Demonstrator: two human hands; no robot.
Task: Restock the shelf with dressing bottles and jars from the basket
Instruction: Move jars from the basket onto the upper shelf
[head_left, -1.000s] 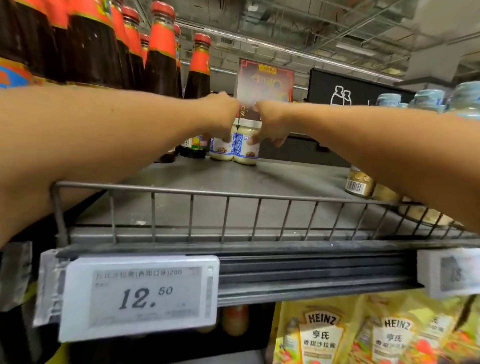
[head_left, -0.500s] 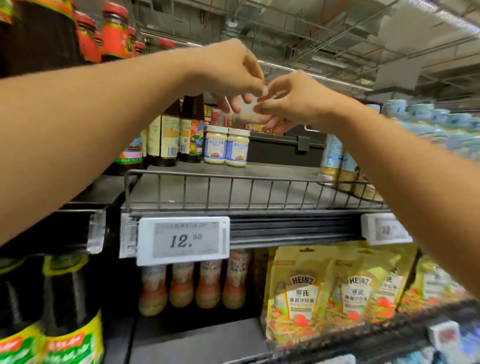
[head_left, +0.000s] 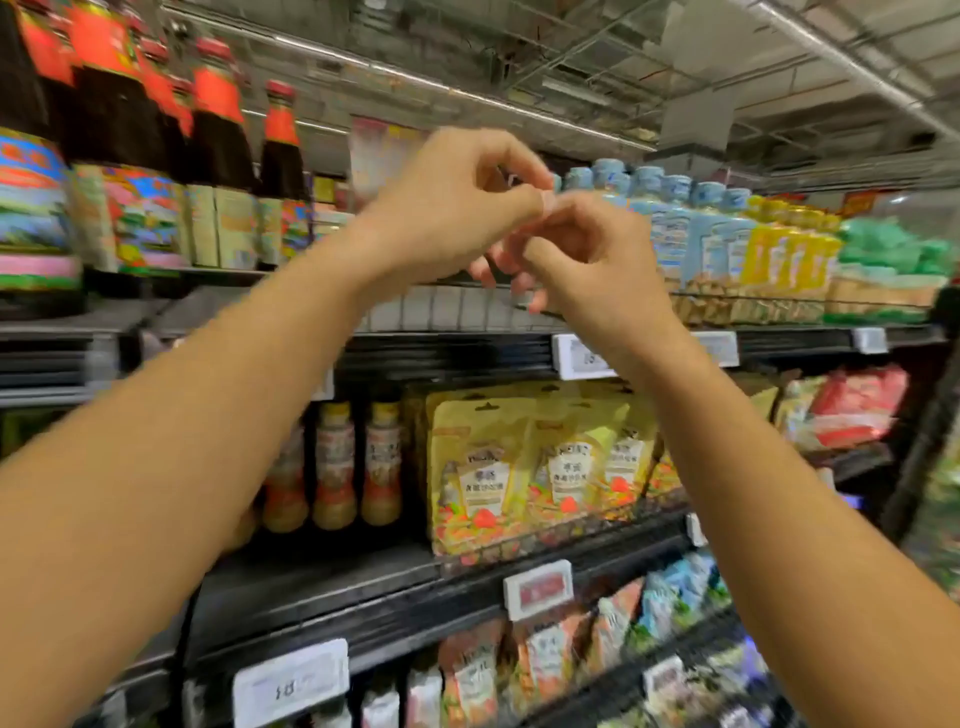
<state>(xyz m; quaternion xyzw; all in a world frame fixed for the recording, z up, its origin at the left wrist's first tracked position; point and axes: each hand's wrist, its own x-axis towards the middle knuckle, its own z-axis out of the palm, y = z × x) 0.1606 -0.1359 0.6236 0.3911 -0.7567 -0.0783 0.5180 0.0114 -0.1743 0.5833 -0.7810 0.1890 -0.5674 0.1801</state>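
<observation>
My left hand and my right hand are raised together in front of the upper shelf, fingers curled and fingertips touching each other. I see nothing held in either hand. The two small white jars at the back of that shelf are hidden behind my hands. Several orange dressing bottles stand on the shelf below. The basket is out of view.
Tall dark sauce bottles with red caps fill the upper left. Blue-capped bottles and yellow bottles stand to the right. Yellow Heinz pouches hang beside the dressing bottles. White price tags line the shelf edges.
My hands have pulled back from the two jars at the back of the shelf and come together in the air. The view has moved back and to the right.
</observation>
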